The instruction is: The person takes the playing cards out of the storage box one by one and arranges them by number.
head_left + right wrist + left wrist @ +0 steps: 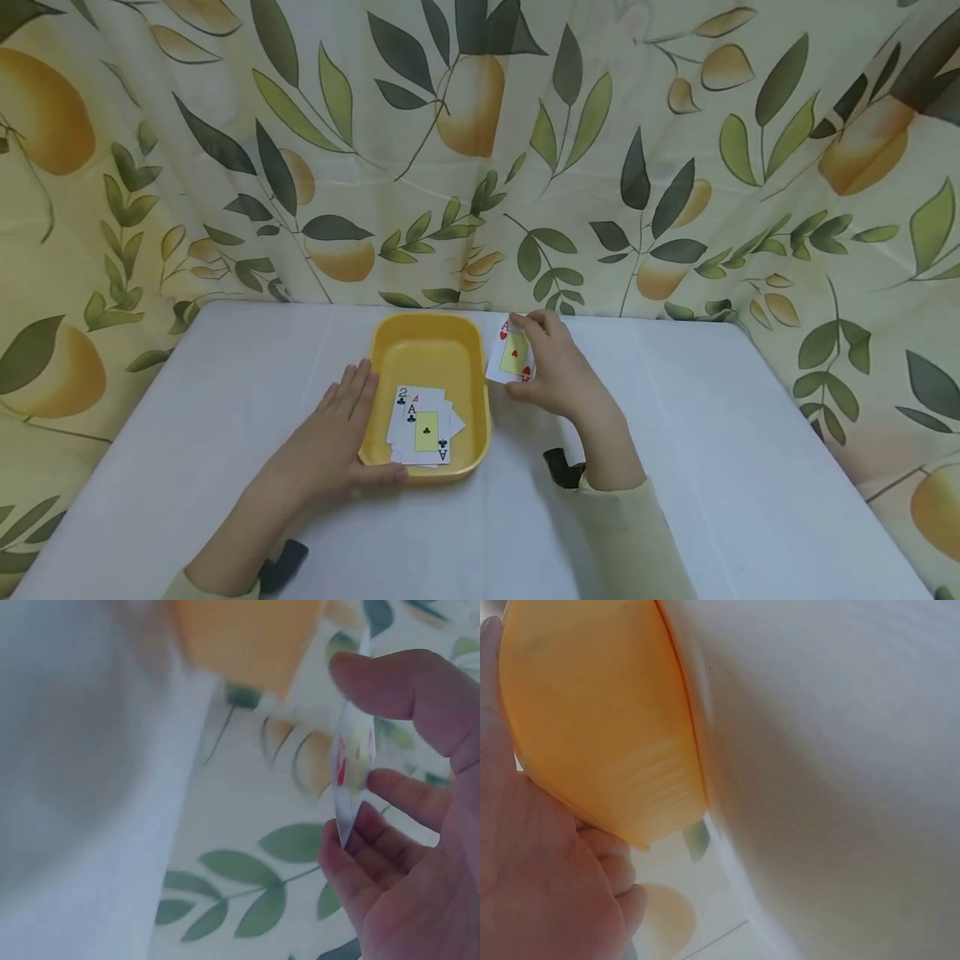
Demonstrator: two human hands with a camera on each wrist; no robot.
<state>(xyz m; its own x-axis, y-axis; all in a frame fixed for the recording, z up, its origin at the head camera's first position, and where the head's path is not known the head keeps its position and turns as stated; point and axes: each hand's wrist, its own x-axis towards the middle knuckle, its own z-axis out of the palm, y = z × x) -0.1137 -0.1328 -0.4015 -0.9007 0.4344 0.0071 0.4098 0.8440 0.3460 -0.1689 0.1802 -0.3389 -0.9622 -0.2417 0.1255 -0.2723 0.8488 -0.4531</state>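
A yellow plastic tray (429,329) stands on the table with several loosely stacked playing cards (426,433) inside; an ace of clubs lies on top and a two of clubs shows beneath it. My left hand (337,433) rests against the tray's left side, fingers extended along the rim and thumb at the near edge. In the left wrist view, the palm and fingers lie beside the tray wall (600,712). Just right of the tray, my right hand (558,367) holds an ace of hearts (513,352) by its edges between thumb and fingers, raised above the table.
The tray and hands are over a white-covered table (720,467). A curtain (480,167) printed with fruit and leaves hangs behind the table's far edge. Dark straps (564,468) circle the wrists.
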